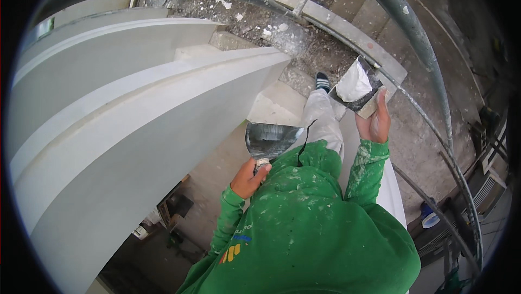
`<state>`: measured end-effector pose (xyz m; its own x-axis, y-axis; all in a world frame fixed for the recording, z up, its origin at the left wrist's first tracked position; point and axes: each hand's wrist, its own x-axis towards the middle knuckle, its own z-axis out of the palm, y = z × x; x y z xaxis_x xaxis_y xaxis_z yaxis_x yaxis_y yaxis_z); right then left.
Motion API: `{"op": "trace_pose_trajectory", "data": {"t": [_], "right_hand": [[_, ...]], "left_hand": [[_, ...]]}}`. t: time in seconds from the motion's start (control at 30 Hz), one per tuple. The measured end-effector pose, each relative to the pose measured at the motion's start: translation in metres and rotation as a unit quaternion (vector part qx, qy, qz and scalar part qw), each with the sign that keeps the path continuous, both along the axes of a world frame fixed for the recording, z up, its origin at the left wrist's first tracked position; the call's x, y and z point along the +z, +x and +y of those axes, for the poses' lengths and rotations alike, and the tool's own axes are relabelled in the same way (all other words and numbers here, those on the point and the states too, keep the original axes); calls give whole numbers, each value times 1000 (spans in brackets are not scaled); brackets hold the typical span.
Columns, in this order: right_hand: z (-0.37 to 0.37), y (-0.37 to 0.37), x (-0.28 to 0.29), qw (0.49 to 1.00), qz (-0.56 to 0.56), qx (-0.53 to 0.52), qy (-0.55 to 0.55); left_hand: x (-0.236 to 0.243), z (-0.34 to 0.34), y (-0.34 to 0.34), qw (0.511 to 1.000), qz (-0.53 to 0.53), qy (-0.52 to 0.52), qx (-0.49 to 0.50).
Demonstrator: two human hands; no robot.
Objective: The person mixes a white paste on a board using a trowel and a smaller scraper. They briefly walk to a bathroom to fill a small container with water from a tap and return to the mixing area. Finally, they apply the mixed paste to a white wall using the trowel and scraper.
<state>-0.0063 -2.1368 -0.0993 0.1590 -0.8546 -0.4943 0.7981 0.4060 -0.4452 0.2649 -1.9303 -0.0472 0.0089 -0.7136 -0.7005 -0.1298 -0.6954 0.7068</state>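
Note:
My left hand (249,180) grips the handle of a wide metal scraper (271,139), its smeared blade held upward in front of my green, paint-spattered sweatshirt. My right hand (374,120) is closed on the near edge of a square, dark plate (344,100) with a pale section beside my thumb. A thick white lump of paste (354,81) sits on that plate. My foot, in a striped slipper or sock (322,81), shows just left of the plate.
Smooth, pale curved stair sides (135,104) fill the left, beside small steps (274,104). Curved metal railings (412,28) arch over the top and down the right. The floor (287,39) has white flakes. Dark clutter and a blue-and-white container (430,218) lie lower down.

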Motion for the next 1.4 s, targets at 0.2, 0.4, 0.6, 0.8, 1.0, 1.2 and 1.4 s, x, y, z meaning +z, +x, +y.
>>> {"op": "trace_pose_trajectory", "data": {"t": [0.2, 0.4, 0.6, 0.8, 1.0, 1.2, 1.4], "right_hand": [[-1, 1, 3, 1000, -17, -1, -13], [4, 9, 19, 999, -5, -21, -48], [20, 47, 58, 980, 13, -15, -197], [60, 90, 98, 911, 149, -12, -385], [12, 113, 175, 477, 336, 102, -806], [6, 95, 181, 474, 419, 147, -760], [31, 144, 166, 542, 379, 140, -737]], "left_hand": [[2, -2, 1, 1000, 21, -6, -13], [9, -8, -6, 990, 117, -66, 34], [23, -21, -2, 922, 361, -80, 111], [48, -42, 8, 792, 594, -113, 83], [60, -38, 38, 736, 658, -162, -6], [86, -24, 63, 779, 565, -269, -34], [75, -32, 45, 767, 611, -196, 25]]}}
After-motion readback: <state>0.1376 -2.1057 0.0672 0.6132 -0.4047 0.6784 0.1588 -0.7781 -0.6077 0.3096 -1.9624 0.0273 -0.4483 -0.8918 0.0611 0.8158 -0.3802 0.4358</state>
